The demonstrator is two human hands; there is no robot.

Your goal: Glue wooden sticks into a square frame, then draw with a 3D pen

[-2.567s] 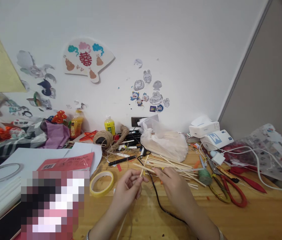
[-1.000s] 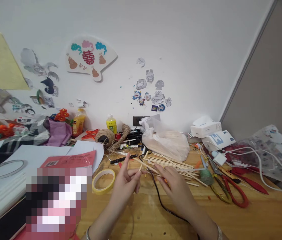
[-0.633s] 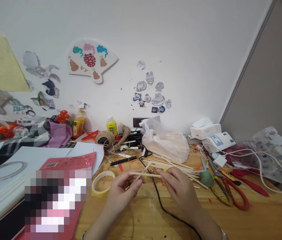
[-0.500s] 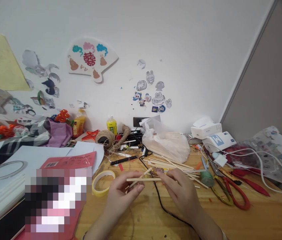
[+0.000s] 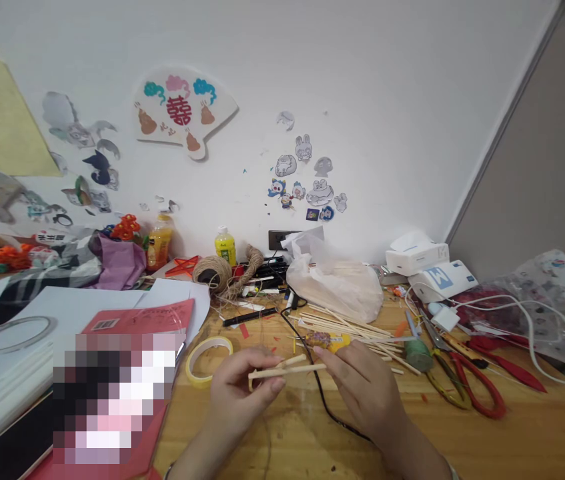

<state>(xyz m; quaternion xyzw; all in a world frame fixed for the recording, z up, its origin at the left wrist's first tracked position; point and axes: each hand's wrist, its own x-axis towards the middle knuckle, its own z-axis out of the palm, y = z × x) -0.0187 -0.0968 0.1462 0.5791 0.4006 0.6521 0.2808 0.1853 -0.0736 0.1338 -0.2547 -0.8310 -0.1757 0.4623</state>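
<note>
Paper sheets (image 5: 87, 303) and a red packet (image 5: 149, 313) cover the left of the worktop (image 5: 302, 443), with a roll of tape (image 5: 199, 382) lying flat just beside the person's left hand (image 5: 242, 390). That hand has its thumb and fingers pinching two pale sticks (image 5: 287, 371), raised above the worktop between both hands and set at a narrow angle. Their far ends stand apart; whether the near ends are joined cannot be told, and no binding shows. Next comes the right hand (image 5: 369, 377), its fingertips touching one stick's end; its thumb is hidden, so I cannot tell how firm that grip is. By appearance the work is at an early stage: only this pair is taken up, while many loose sticks (image 5: 345, 323) lie unused behind. Further right are a green spool (image 5: 418, 359) and scissors (image 5: 493, 412), both untouched.
</note>
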